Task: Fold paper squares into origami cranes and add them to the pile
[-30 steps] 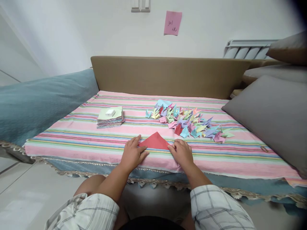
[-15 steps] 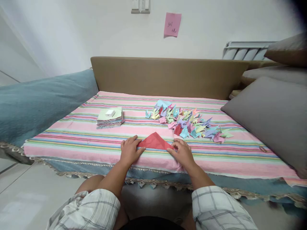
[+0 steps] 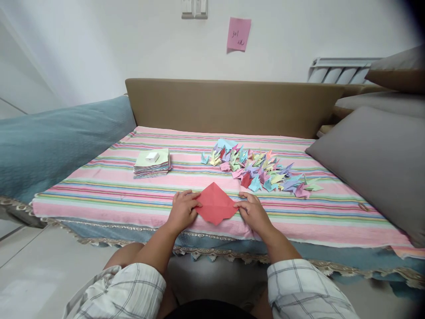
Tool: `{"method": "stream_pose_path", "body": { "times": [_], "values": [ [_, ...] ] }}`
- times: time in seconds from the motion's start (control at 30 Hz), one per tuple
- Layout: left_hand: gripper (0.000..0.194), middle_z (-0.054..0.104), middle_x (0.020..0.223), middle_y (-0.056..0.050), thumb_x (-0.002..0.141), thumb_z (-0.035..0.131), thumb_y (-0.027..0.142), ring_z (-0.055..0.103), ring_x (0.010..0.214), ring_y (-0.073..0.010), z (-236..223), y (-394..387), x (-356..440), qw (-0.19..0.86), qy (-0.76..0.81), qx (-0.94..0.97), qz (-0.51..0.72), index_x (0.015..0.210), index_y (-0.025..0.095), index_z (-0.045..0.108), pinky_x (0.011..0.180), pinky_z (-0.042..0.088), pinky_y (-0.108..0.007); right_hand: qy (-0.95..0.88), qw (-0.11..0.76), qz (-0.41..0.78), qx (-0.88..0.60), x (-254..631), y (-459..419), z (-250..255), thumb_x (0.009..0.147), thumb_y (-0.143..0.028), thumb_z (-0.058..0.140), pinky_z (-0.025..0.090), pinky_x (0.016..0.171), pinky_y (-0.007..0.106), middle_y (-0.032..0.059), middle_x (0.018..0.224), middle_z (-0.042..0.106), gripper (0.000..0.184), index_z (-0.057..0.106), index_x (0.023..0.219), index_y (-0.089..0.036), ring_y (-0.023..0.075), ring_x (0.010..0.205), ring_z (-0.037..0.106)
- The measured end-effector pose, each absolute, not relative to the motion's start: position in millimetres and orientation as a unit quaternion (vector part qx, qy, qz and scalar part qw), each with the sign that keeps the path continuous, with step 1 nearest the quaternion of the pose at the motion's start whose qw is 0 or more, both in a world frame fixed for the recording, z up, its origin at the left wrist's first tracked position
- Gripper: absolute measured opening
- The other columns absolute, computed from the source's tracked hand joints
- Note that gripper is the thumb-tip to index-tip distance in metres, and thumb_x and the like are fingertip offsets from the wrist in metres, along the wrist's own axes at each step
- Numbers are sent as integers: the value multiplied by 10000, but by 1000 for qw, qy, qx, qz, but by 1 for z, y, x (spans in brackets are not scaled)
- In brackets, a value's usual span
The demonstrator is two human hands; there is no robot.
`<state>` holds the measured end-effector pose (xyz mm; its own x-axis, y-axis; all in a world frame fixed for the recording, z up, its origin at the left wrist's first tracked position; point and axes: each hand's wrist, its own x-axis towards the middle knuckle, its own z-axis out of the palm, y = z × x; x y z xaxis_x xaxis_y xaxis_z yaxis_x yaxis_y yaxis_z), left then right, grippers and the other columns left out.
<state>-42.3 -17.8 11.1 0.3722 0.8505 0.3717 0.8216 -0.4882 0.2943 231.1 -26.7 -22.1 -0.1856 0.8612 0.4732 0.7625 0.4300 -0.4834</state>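
Observation:
A sheet of red origami paper [image 3: 215, 201] lies unfolded between my hands, with a crease running across its middle and a ragged-looking lower edge. My left hand [image 3: 183, 211] pinches its left corner between thumb and fingers. On the opposite side my right hand [image 3: 255, 212] grips the right corner the same way. Just beyond the sheet, to the right, spreads a loose heap of folded paper cranes [image 3: 254, 170] in many colours.
A stack of square paper [image 3: 152, 170] with a small white box [image 3: 152, 157] on top stands at the left. Striped cloth [image 3: 99, 190] covers the seat. A grey cushion [image 3: 375, 164] leans at the right, and a brown backrest [image 3: 226, 106] runs behind.
The red paper has gone from a folded triangle to an opened sheet, its lower part now spread toward me. Both hands have moved slightly inward, still at its corners.

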Motion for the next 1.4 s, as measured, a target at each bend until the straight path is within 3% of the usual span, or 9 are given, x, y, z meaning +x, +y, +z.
{"method": "stream_pose_path", "body": {
  "times": [0.13, 0.3, 0.53, 0.83, 0.97, 1.1, 1.2, 1.3, 1.4],
  "values": [
    [301, 603, 1219, 1, 740, 507, 180, 455, 1181, -285, 18, -20, -47, 72, 505, 840, 186, 951, 313, 675, 1005, 184, -602, -777, 321, 77, -537, 232, -28, -20, 725, -44, 485, 393, 954, 406, 84, 1194, 539, 341, 724, 876, -234, 235, 1116, 467],
    [361, 576, 1256, -37, 765, 517, 231, 458, 1194, -280, 20, -18, -53, 87, 492, 849, 174, 1104, 295, 623, 1012, 223, -568, -778, 288, 105, -548, 232, -32, -12, 709, -83, 495, 375, 963, 417, 65, 1238, 527, 340, 703, 928, -241, 237, 1150, 453],
    [256, 673, 1093, -48, 773, 548, 212, 564, 1073, -261, 10, -7, -52, 57, 485, 838, 245, 988, 251, 682, 955, 351, -483, -795, 271, 120, -530, 229, -38, -4, 717, -330, 627, 366, 942, 468, 83, 1280, 502, 330, 650, 1039, -261, 273, 1162, 454],
    [122, 710, 970, -19, 752, 597, 290, 632, 945, -201, 20, -9, -51, 211, 457, 771, 390, 823, 251, 688, 964, 379, -425, -764, 428, 133, -464, 229, -36, -4, 809, -267, 547, 427, 907, 419, 87, 1118, 607, 163, 663, 919, -236, 229, 1058, 534],
    [180, 713, 837, -37, 692, 661, 366, 645, 818, -201, 29, -16, -48, 337, 452, 683, 463, 755, 198, 681, 776, 490, -327, -699, 537, 184, -435, 223, -44, 4, 825, -302, 541, 449, 862, 373, 63, 984, 652, 139, 631, 896, -223, 197, 952, 581],
    [283, 675, 670, -19, 612, 723, 428, 610, 635, -165, 31, -19, -37, 446, 447, 570, 525, 675, 164, 647, 631, 489, -283, -593, 609, 278, -447, 214, -47, 4, 799, -382, 571, 475, 668, 284, 20, 784, 637, 197, 603, 884, -208, 149, 705, 587],
    [335, 644, 627, -10, 574, 738, 449, 579, 585, -139, 26, -15, -25, 483, 466, 507, 541, 678, 153, 620, 588, 471, -261, -543, 617, 330, -464, 209, -42, 2, 796, -408, 560, 461, 599, 263, -8, 698, 606, 300, 551, 1017, -206, 135, 624, 563],
    [366, 621, 604, 1, 578, 705, 488, 567, 561, -137, 19, -8, -15, 459, 531, 488, 519, 686, 157, 590, 538, 445, -244, -557, 598, 256, -516, 208, -37, -1, 804, -377, 534, 472, 665, 295, 45, 852, 620, 383, 502, 1136, -187, 165, 761, 581],
    [347, 610, 590, 9, 633, 634, 513, 563, 557, -141, 14, -1, -12, 370, 606, 530, 464, 665, 172, 583, 497, 398, -226, -639, 530, 100, -549, 204, -37, -2, 820, -316, 502, 430, 826, 361, 110, 1053, 583, 291, 580, 1064, -177, 226, 1007, 521]
  ]
}}
